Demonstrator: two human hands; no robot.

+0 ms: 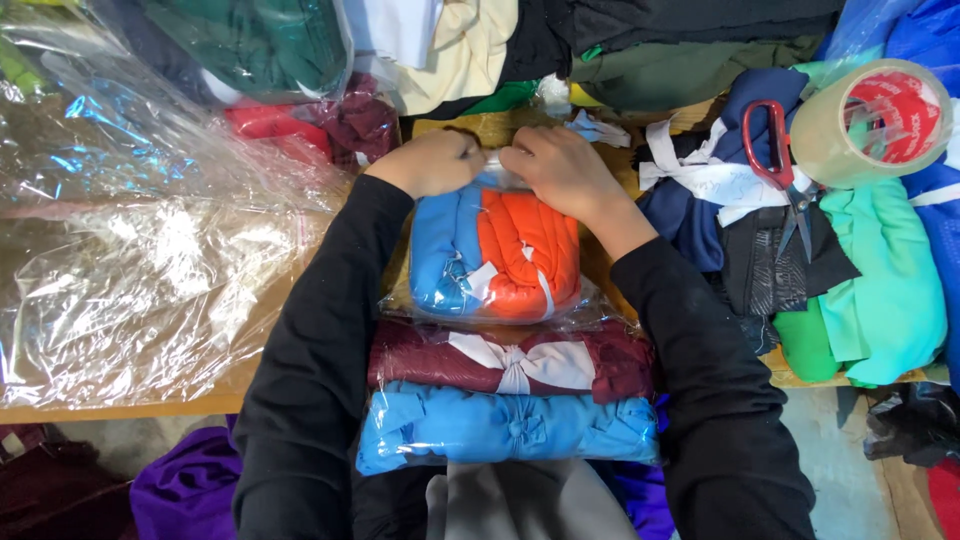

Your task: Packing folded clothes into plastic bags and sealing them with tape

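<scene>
Clear plastic packet (495,255) of blue and orange cloth was pinched at its far edge by left hand (430,162) and right hand (562,170), above maroon packet (510,360).

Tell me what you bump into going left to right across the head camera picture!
Clear plastic bags → left hand → blue and orange bundle → right hand → red-handled scissors → roll of tape.

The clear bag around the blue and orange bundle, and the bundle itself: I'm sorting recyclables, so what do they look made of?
Clear bag: thin glossy plastic film, judging by glare and wrinkles. Blue and orange bundle: soft matte fabric, folded and creased.
</scene>
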